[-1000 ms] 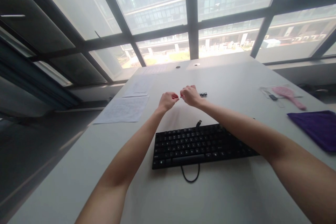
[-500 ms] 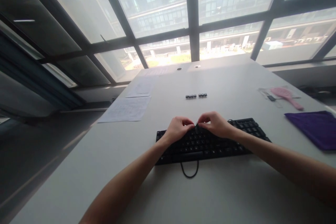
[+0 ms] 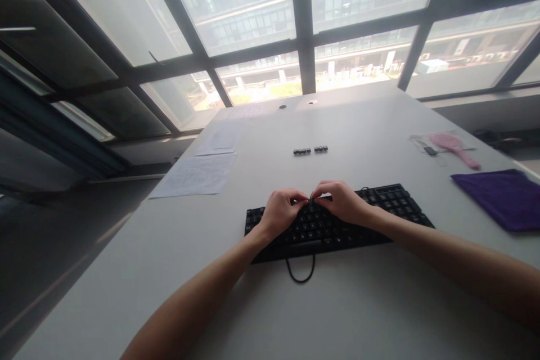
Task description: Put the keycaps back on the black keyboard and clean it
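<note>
Two bare hands over a black keyboard

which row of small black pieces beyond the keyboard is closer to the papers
The left row; the other row lies to its right across a narrow gap, farther from the papers.

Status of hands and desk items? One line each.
Left hand: fingertips close together, hold unclear
Right hand: fingertips close together, hold unclear
Keyboard: lying flat, partly covered
Cable: bent in a loop
Small black pieces: two short rows
Papers: lying flat
Purple cloth: lying flat
Pink handled item: lying down
</note>
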Available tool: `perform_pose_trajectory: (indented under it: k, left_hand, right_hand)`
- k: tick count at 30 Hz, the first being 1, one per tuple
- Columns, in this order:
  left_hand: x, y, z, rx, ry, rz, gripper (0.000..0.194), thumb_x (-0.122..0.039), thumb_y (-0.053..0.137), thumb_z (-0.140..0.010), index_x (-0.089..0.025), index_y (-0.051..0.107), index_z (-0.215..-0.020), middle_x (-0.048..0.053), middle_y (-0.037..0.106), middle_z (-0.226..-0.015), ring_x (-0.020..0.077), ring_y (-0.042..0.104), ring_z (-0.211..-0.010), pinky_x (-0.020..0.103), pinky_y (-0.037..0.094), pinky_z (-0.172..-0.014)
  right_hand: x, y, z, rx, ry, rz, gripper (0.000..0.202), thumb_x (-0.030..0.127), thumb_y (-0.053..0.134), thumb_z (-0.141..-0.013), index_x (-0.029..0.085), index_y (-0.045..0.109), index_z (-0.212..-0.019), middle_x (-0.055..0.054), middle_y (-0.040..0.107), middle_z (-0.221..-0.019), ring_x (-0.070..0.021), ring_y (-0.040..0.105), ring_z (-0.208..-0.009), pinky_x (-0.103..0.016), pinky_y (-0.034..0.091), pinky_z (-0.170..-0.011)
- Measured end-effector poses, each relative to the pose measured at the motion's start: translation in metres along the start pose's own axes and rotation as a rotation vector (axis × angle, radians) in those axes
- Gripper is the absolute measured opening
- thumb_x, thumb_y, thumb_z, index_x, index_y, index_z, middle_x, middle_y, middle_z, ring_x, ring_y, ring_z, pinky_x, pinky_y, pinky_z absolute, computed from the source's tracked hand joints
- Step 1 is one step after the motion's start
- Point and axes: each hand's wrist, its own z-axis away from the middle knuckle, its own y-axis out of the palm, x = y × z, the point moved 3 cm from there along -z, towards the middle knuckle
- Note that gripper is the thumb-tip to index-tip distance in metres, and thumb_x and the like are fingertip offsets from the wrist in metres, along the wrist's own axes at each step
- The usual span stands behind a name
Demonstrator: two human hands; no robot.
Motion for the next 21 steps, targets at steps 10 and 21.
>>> perform_pose_trajectory:
  k: [10,21]
  left_hand:
    - [-0.0032,0.0027,0.0038,-0.005,0.122,-0.108,0.016,-0.018,0.066,-0.089,-0.023,0.08,-0.086,0.001,0.079,-0.097,0.0187,0.073,-0.088,0.028,0.054,-0.084]
    - [0.0008,0.0042,0.005,-0.016,0.108,-0.068,0.015,-0.019,0.068,-0.088,-0.026,0.081,-0.088,-0.001,0.079,-0.098,0.0178,0.074,-0.091,0.029,0.055,-0.087]
  right_hand:
    - [-0.0018,0.0061,0.0011,0.026,-0.11,0.054,0.015,0.009,0.064,-0.087,0.018,0.074,-0.08,-0.006,0.073,-0.092,-0.019,0.067,-0.083,-0.031,0.051,-0.077]
    - [0.0017,0.0063,0.004,0.021,-0.109,0.055,0.017,0.009,0.061,-0.089,0.019,0.073,-0.082,-0.006,0.072,-0.093,-0.0188,0.067,-0.085,-0.03,0.051,-0.08]
